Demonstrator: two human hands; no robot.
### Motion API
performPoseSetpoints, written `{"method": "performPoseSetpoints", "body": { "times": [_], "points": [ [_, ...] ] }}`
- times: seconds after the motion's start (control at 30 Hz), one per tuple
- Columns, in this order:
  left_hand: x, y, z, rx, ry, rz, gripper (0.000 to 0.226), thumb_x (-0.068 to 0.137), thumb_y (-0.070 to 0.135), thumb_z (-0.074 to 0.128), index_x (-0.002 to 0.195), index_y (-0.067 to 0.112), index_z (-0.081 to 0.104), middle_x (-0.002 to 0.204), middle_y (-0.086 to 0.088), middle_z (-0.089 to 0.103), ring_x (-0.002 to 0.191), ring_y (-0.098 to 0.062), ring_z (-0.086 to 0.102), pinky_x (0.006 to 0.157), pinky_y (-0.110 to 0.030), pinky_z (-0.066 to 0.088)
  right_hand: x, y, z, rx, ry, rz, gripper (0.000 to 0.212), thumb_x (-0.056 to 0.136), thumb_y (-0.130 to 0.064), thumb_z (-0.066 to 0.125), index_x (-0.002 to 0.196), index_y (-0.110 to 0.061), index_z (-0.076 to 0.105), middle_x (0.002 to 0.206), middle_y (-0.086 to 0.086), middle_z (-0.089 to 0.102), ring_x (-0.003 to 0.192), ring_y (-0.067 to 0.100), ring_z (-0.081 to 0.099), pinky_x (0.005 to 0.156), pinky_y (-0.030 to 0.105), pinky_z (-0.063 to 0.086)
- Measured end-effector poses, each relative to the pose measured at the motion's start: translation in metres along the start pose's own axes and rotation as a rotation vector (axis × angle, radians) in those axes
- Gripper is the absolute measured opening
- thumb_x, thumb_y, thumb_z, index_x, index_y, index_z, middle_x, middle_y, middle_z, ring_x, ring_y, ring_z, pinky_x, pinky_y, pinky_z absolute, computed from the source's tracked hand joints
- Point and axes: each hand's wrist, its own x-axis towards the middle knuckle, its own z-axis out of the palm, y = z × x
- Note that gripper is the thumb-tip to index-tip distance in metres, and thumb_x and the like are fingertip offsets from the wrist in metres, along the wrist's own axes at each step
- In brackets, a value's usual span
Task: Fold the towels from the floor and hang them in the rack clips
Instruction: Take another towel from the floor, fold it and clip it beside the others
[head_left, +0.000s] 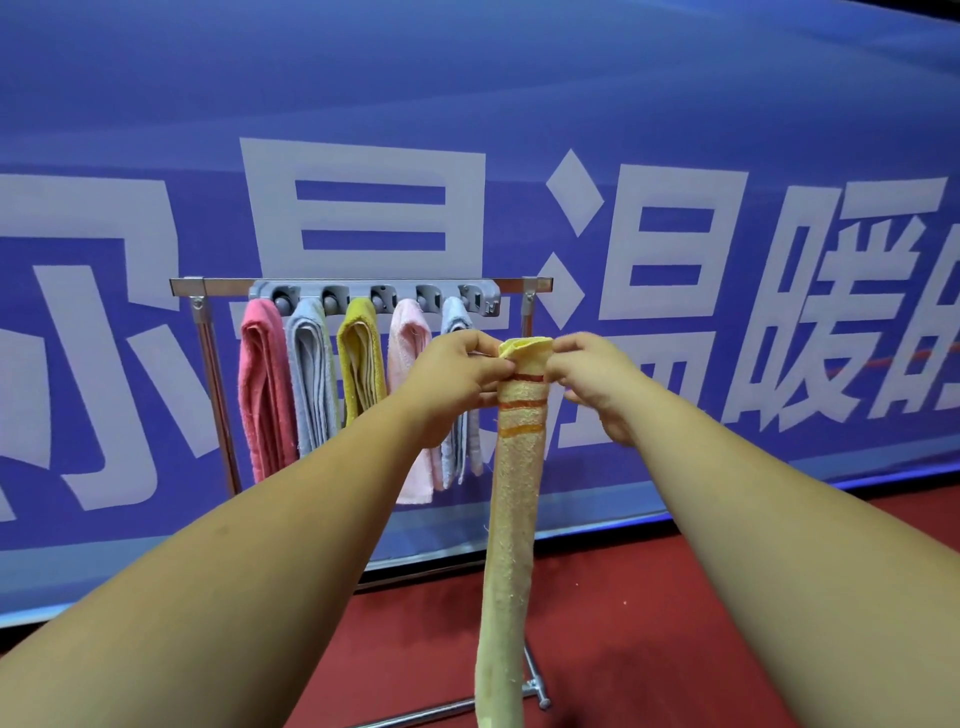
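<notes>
A pale yellow towel (511, 519) with orange stripes near its top hangs in a long narrow fold in front of me. My left hand (457, 369) pinches its upper end from the left and my right hand (592, 379) pinches it from the right. Behind stands a metal rack (208, 287) with a grey clip bar (376, 297). On the bar hang several folded towels: a deep pink one (262, 395), a grey one (311, 374), a mustard one (361, 358), a light pink one (410, 353) and a light blue one (456, 317), partly hidden by my left hand.
A large blue banner (675, 130) with white characters fills the background behind the rack. The floor (623, 623) is dark red. The rack's metal foot (537, 686) with a caster sits low near the hanging towel.
</notes>
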Motion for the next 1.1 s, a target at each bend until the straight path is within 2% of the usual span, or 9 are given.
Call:
{"method": "performPoseSetpoints", "body": {
  "times": [0.13,0.23,0.33,0.47,0.63,0.77,0.87,1.0,1.1],
  "points": [
    [-0.003,0.004,-0.005,-0.063,-0.071,-0.009,0.010,0.098,0.000,0.071,0.100,0.009,0.067,0.090,-0.011,0.074,0.078,-0.018,0.075,0.069,-0.026,0.062,-0.008,0.025,0.001,0.235,-0.286,0.131,0.030,0.093,-0.020,0.078,0.123,-0.017,0.075,0.113,0.004,0.081,0.106,0.021,0.073,0.098,0.036,0.050],
    [-0.005,0.008,-0.010,-0.056,-0.073,-0.011,0.010,0.096,0.004,0.075,0.102,0.007,0.069,0.091,-0.009,0.077,0.083,-0.019,0.077,0.069,-0.026,0.062,-0.007,0.030,0.001,0.353,-0.249,0.050,0.029,0.095,-0.017,0.078,0.123,-0.011,0.075,0.115,0.009,0.081,0.112,0.029,0.076,0.097,0.044,0.059],
    [-0.005,0.009,-0.014,-0.117,-0.041,-0.002,0.011,0.095,0.004,0.077,0.102,0.006,0.069,0.097,-0.013,0.078,0.089,-0.025,0.080,0.073,-0.031,0.064,-0.002,0.021,-0.001,0.328,-0.189,-0.042,0.025,0.095,-0.013,0.076,0.121,-0.011,0.076,0.113,0.011,0.081,0.112,0.034,0.076,0.097,0.050,0.061],
    [-0.006,0.005,-0.013,-0.106,-0.031,-0.020,0.017,0.092,0.009,0.081,0.103,0.009,0.069,0.099,-0.009,0.077,0.093,-0.023,0.078,0.076,-0.032,0.062,-0.003,0.008,-0.001,0.220,-0.198,-0.040,0.018,0.097,-0.014,0.073,0.114,-0.014,0.079,0.107,0.008,0.082,0.109,0.032,0.076,0.095,0.050,0.062],
    [-0.006,0.007,-0.014,-0.135,-0.047,0.005,0.016,0.091,0.003,0.080,0.102,0.006,0.068,0.098,-0.010,0.074,0.093,-0.023,0.077,0.076,-0.034,0.063,-0.007,0.003,-0.002,0.245,-0.285,-0.018,0.023,0.097,-0.015,0.074,0.120,-0.014,0.077,0.113,0.007,0.081,0.112,0.029,0.075,0.097,0.049,0.060],
    [-0.006,0.011,-0.013,-0.127,-0.069,0.031,0.017,0.090,0.001,0.081,0.098,0.008,0.068,0.097,-0.010,0.074,0.091,-0.022,0.076,0.074,-0.033,0.062,-0.009,-0.002,-0.004,0.324,-0.293,-0.036,0.026,0.098,-0.017,0.073,0.124,-0.014,0.076,0.115,0.009,0.081,0.107,0.026,0.077,0.081,0.040,0.061],
    [-0.006,0.012,-0.015,-0.144,-0.075,0.040,0.015,0.090,0.000,0.080,0.095,0.010,0.068,0.093,-0.008,0.074,0.088,-0.020,0.076,0.071,-0.031,0.061,-0.009,-0.009,-0.005,0.334,-0.316,-0.056,0.027,0.100,-0.019,0.071,0.126,-0.015,0.077,0.117,0.011,0.080,0.106,0.026,0.077,0.083,0.040,0.061],
    [-0.006,0.006,-0.019,-0.199,-0.095,0.009,0.022,0.088,0.006,0.084,0.104,0.009,0.070,0.101,-0.008,0.076,0.096,-0.023,0.076,0.077,-0.036,0.062,-0.005,-0.012,-0.003,0.343,-0.294,-0.035,0.025,0.104,-0.014,0.063,0.125,-0.010,0.076,0.116,0.013,0.080,0.109,0.030,0.077,0.087,0.043,0.063],
    [-0.011,-0.002,-0.017,-0.137,-0.208,-0.095,0.034,0.087,0.010,0.086,0.117,0.010,0.069,0.109,-0.005,0.078,0.106,-0.025,0.076,0.088,-0.040,0.062,-0.004,-0.011,0.000,0.387,-0.272,-0.019,0.025,0.105,-0.010,0.060,0.124,-0.007,0.076,0.116,0.015,0.080,0.111,0.032,0.076,0.090,0.046,0.063]
  ]
}}
